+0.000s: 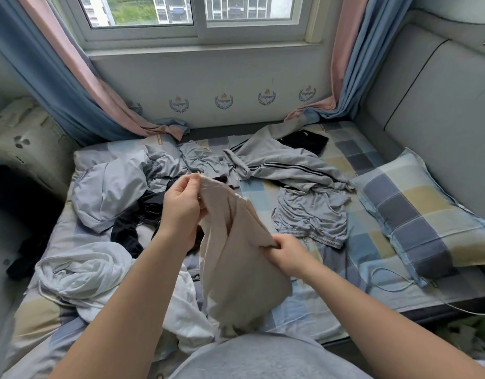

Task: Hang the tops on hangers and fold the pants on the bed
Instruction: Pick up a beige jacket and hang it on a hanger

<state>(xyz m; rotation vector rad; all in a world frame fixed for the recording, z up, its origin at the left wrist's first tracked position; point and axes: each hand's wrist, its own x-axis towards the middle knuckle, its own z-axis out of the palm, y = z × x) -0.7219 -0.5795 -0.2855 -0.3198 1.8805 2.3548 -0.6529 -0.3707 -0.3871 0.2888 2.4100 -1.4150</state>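
Left hand, right hand pinch limp beige garment

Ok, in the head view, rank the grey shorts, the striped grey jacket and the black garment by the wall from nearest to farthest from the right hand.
From the right hand, whose grip is on the beige garment:
1. Grey shorts, just beyond it, slightly right.
2. Striped grey jacket, farther back, across the bed.
3. Black garment, farthest, at the far edge below the window.

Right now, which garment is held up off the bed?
The beige garment: the left grip pinches its top edge, the right grip holds its side. The grey striped garment, grey shorts and far black garment lie on the bed.
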